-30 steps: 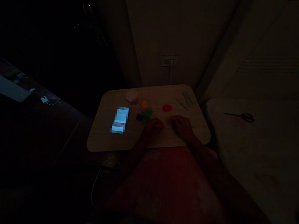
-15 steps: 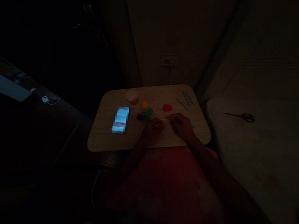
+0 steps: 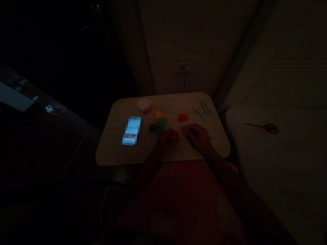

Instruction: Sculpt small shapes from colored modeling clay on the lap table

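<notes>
Close to the near edge of the small wooden table (image 3: 113, 148), my left hand (image 3: 167, 139) is closed with curled fingers; a reddish patch shows at its fingertips, too dark to identify. My right hand (image 3: 197, 137) faces it a short way off, thumb and fingers pinched together; what they hold, if anything, is hidden in shadow. Beyond the hands lies a red lump of modelling clay (image 3: 183, 118). Green clay pieces (image 3: 161, 124) and a dark lump (image 3: 152, 127) sit just past my left hand, with an orange lump (image 3: 158, 114) behind them.
A lit phone (image 3: 131, 131) lies at the table's left, below a lidded tub (image 3: 144, 106). Several thin blue-green sticks (image 3: 203, 108) rest at the back right. Scissors (image 3: 265, 127) lie on a pale surface to the right. A wall socket (image 3: 184, 66) holds a plug. The room is very dark.
Both hands keep nearly the same place and closed pose, with only slight finger movement. The clay, phone and sticks have not moved.
</notes>
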A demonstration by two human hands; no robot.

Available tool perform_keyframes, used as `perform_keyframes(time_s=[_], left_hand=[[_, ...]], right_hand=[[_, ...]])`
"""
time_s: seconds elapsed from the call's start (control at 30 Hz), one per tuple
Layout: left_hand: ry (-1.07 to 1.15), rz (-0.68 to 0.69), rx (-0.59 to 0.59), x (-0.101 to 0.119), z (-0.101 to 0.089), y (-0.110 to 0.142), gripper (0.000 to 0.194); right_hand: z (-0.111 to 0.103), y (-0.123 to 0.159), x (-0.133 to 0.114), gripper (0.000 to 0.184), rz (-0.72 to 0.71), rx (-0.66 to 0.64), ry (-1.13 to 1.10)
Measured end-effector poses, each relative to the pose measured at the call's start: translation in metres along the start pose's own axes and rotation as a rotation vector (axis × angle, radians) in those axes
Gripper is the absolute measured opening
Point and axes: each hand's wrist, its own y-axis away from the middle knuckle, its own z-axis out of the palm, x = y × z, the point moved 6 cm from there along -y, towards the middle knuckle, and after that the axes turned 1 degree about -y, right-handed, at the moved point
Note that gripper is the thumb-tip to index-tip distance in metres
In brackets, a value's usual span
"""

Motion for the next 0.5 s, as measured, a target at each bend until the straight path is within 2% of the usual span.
perform_keyframes(time_s=[0.13,0.3,0.5], left_hand=[[0.015,-0.009,-0.002,0.0038,-0.0002,0.0013,0.019],[-0.005,-0.008,0.006,0.0017,-0.0002,0.0005,0.021],[-0.001,-0.007,0.007,-0.0004,-0.0005,-0.0009,0.019]], right_hand=[[-0.0001,0.0004,-0.0045,0.019,-0.066,0.007,0.06],[-0.0003,0.0016,-0.0017,0.016,-0.004,0.016,0.106],[0.0026,0.0011,-0.0067,0.013,-0.092,-0.037,0.214]])
